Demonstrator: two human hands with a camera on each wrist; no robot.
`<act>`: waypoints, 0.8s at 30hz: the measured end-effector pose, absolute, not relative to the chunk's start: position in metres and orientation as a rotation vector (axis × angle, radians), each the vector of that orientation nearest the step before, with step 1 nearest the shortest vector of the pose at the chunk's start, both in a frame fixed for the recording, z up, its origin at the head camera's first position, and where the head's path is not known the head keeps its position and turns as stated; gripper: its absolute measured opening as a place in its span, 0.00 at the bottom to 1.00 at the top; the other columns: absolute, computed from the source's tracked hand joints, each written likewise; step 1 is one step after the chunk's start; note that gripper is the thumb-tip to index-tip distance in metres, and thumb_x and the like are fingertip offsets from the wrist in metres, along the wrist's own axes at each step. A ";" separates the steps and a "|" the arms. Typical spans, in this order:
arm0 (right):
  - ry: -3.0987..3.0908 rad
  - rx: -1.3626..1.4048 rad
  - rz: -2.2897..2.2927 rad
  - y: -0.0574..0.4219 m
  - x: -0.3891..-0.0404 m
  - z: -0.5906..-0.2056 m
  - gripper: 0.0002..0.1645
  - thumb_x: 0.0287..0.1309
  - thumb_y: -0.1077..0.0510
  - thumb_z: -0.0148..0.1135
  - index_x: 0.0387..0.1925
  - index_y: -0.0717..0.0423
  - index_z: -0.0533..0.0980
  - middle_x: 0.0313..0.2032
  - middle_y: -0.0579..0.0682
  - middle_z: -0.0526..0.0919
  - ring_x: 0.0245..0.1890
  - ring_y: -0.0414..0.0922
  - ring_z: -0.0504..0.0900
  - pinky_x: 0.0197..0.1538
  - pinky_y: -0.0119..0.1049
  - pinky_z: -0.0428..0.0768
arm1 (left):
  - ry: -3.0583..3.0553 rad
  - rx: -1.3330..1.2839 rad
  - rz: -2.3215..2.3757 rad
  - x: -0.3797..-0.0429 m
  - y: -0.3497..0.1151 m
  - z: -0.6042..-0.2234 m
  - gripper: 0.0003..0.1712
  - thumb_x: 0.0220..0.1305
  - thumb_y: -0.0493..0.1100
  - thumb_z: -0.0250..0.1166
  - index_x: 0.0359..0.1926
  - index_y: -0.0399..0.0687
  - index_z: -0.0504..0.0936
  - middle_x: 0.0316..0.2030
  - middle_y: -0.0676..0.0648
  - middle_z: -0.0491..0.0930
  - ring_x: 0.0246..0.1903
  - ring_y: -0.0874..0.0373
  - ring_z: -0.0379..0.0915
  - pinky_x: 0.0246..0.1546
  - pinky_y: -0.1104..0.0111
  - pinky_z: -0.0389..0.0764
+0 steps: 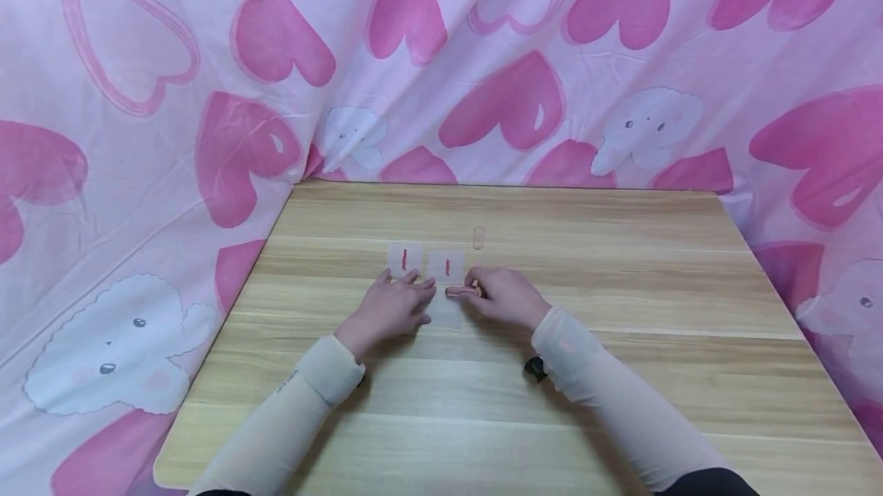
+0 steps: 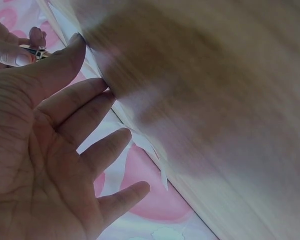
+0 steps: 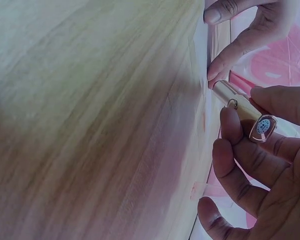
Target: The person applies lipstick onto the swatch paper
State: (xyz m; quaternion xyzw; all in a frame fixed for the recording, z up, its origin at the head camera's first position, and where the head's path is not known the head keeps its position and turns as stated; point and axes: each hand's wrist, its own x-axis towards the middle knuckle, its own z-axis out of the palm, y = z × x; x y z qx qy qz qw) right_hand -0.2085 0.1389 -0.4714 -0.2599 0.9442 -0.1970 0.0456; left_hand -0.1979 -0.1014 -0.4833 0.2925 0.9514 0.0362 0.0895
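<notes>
My right hand point(image 1: 510, 297) pinches a rose-gold lipstick tube point(image 3: 231, 93) between thumb and fingers. A ring-shaped ornament point(image 3: 263, 128) shows on it. In the head view the lipstick's tip end lies over a pale, unmarked paper square point(image 1: 447, 317). My left hand point(image 1: 392, 307) spreads its fingers at the near edges of the papers, thumb beside the unmarked one. Beyond the hands, a left white paper point(image 1: 395, 253) and a right white paper point(image 1: 436, 262) each carry one short red stroke. The left wrist view shows the left palm point(image 2: 44, 165) with fingers fairly straight, holding nothing.
A small, rounded, pink-outlined clear piece point(image 1: 479, 238) lies on the wooden table point(image 1: 586, 251) behind the right hand. A pink heart-patterned cloth point(image 1: 414, 120) hangs along the back and sides. A black object point(image 1: 535, 369) shows beneath the right cuff.
</notes>
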 end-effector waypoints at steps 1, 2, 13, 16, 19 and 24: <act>2.890 -0.807 -0.598 0.139 -0.209 -0.472 0.10 0.63 0.43 0.59 0.36 0.43 0.77 0.19 0.38 0.74 0.18 0.37 0.70 0.24 0.32 0.69 | 2.828 0.867 0.111 -0.198 -0.102 -0.483 0.33 0.63 0.59 0.62 0.67 0.57 0.69 0.69 0.58 0.65 0.72 0.50 0.57 0.69 0.37 0.52; 2.896 -0.818 -0.595 0.139 -0.209 -0.473 0.10 0.63 0.43 0.59 0.36 0.43 0.77 0.20 0.38 0.74 0.18 0.37 0.70 0.25 0.32 0.69 | 2.829 0.866 0.113 -0.198 -0.102 -0.483 0.33 0.63 0.59 0.62 0.67 0.57 0.69 0.69 0.58 0.65 0.72 0.50 0.57 0.69 0.37 0.52; 2.909 -0.864 -0.555 0.138 -0.210 -0.480 0.09 0.62 0.42 0.60 0.36 0.41 0.77 0.19 0.37 0.74 0.19 0.36 0.70 0.26 0.32 0.69 | 2.823 0.854 0.134 -0.198 -0.103 -0.484 0.33 0.63 0.59 0.62 0.68 0.57 0.69 0.69 0.58 0.65 0.73 0.50 0.56 0.70 0.37 0.51; 2.903 -0.879 -0.551 0.137 -0.210 -0.480 0.09 0.61 0.42 0.60 0.36 0.40 0.77 0.17 0.37 0.73 0.17 0.36 0.69 0.24 0.32 0.67 | 2.818 0.851 0.137 -0.198 -0.103 -0.483 0.33 0.63 0.59 0.62 0.67 0.57 0.70 0.69 0.58 0.65 0.73 0.49 0.56 0.70 0.37 0.50; 2.895 -0.887 -0.543 0.136 -0.209 -0.478 0.08 0.60 0.43 0.61 0.35 0.40 0.77 0.16 0.36 0.72 0.16 0.35 0.68 0.24 0.31 0.67 | 2.816 0.850 0.141 -0.198 -0.102 -0.482 0.33 0.63 0.59 0.62 0.67 0.56 0.70 0.69 0.58 0.65 0.72 0.49 0.56 0.70 0.37 0.50; 2.877 -0.885 -0.536 0.135 -0.207 -0.477 0.07 0.60 0.44 0.62 0.35 0.39 0.77 0.15 0.36 0.71 0.16 0.35 0.68 0.23 0.31 0.66 | 2.816 0.848 0.125 -0.198 -0.102 -0.482 0.34 0.63 0.60 0.62 0.68 0.57 0.69 0.70 0.58 0.64 0.72 0.50 0.56 0.70 0.37 0.50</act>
